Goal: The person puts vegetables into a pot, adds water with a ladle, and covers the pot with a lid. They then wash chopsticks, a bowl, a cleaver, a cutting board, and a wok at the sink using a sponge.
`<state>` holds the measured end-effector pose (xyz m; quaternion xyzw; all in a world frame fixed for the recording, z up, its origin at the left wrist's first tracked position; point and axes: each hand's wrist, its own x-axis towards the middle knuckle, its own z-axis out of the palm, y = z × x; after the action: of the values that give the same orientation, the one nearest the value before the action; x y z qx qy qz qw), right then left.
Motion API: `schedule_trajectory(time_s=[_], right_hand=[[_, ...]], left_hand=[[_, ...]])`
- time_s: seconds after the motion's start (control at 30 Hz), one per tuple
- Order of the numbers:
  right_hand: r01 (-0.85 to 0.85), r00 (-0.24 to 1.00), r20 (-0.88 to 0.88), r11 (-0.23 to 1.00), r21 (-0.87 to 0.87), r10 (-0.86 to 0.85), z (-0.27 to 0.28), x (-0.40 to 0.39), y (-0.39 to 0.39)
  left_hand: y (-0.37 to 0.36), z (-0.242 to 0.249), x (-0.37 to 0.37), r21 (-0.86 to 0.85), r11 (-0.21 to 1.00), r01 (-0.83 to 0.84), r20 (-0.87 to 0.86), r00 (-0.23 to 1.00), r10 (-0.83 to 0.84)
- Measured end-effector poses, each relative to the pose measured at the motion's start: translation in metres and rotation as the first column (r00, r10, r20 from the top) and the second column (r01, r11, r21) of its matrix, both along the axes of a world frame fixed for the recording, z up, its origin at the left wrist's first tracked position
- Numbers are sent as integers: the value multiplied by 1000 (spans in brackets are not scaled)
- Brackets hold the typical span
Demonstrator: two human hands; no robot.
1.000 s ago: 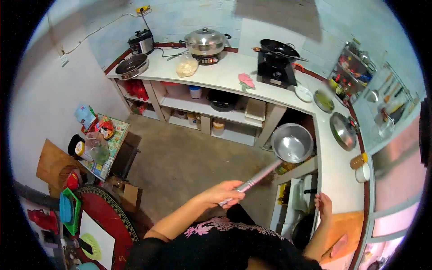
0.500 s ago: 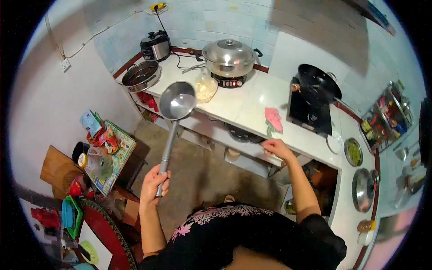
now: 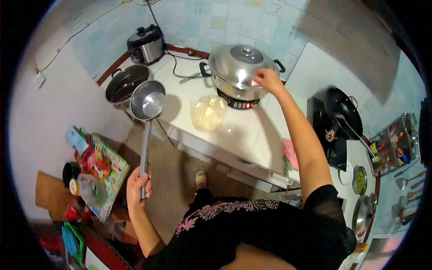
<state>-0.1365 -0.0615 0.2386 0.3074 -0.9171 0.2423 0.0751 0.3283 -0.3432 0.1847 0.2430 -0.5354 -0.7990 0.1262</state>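
My left hand [image 3: 138, 183] is wrapped round the grey handle of a metal water dipper [image 3: 148, 101], its bowl raised and hollow side up near the counter's left end. My right hand [image 3: 267, 80] is stretched over the counter, fingers bent and drawn together, overlapping the right side of the steel pot lid [image 3: 227, 67]. The lid's knob [image 3: 246, 51] is just up and left of these fingers. Beneath the lid, a large steel pot [image 3: 231, 87] sits on an electric cooker base [image 3: 243, 104] with red lights. A clear bag of pale food [image 3: 208, 112] lies in front.
A pressure cooker [image 3: 145, 45] and a deep pot [image 3: 128, 85] of dark liquid stand at the left. To the right are a black wok [image 3: 344, 110] on a stove, a bowl of chopped greens [image 3: 360, 180] and a spice rack [image 3: 396, 144]. A small cluttered table [image 3: 118, 164] stands lower left.
I have stepped closer to the counter. My right hand has risen from the counter's front edge to the pot lid. The dipper, still in my left hand, has shifted left towards the dark-liquid pot.
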Motion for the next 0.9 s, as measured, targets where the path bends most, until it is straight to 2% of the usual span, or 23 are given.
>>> schedule_trajectory(time_s=[0.1, 0.2, 0.23, 0.27, 0.3, 0.33, 0.4, 0.43, 0.53, 0.57, 0.6, 0.63, 0.67, 0.7, 0.73, 0.8, 0.9], right_hand=[[154, 981, -124, 986, 60, -146, 9, -75, -35], [316, 948, -78, 936, 154, -307, 21, -125, -73], [338, 940, -105, 931, 136, -326, 18, -140, -83], [375, 924, -135, 917, 138, -357, 15, -152, -91], [412, 907, -162, 900, 143, -390, 15, -155, -100], [448, 889, -183, 881, 152, -420, 13, -157, -107], [477, 878, -174, 849, 227, -447, 11, -163, -113], [490, 871, -177, 833, 257, -458, 16, -168, -114], [453, 888, -24, 866, 210, -459, 36, -174, -98], [463, 887, -70, 876, 139, -457, 40, -175, -88], [489, 872, -46, 866, 105, -486, 53, -172, -79], [437, 899, 1, 896, 75, -438, 68, -170, -67], [462, 884, -62, 887, -26, -462, 71, -172, -53], [417, 908, 0, 902, -115, -420, 79, -172, -37], [467, 882, -46, 882, -63, -470, 93, -169, -27], [487, 868, -34, 862, -137, -496, 107, -161, -7], [522, 828, -159, 843, -130, -537, 116, -148, 20]], left_hand=[[-45, 14, -59, 5, 999, 50, -25, 998, -50], [-85, 33, -117, 16, 995, 96, -26, 995, -95], [-95, 36, -136, 10, 995, 96, -30, 995, -95], [-106, 38, -153, 5, 995, 97, -30, 995, -97], [-123, 36, -167, -26, 979, 200, -8, 980, -201], [-135, 36, -182, -41, 973, 226, 2, 974, -226], [-150, 41, -215, -75, 957, 280, 28, 960, -279], [-144, 51, -233, -107, 972, 210, 43, 977, -207], [-153, 58, -277, -256, 919, 300, 127, 953, -276], [-152, 60, -289, -279, 908, 312, 116, 950, -291], [-150, 62, -300, -304, 897, 322, 106, 947, -304], [-147, 64, -310, -329, 885, 331, 96, 943, -317], [-143, 64, -320, -328, 881, 340, 68, 939, -337], [-138, 63, -330, -329, 878, 349, 37, 933, -357], [-133, 61, -340, -331, 874, 356, 0, 926, -377], [-127, 52, -357, -374, 839, 396, -21, 901, -434], [-108, 44, -373, -433, 786, 442, -6, 870, -493]])
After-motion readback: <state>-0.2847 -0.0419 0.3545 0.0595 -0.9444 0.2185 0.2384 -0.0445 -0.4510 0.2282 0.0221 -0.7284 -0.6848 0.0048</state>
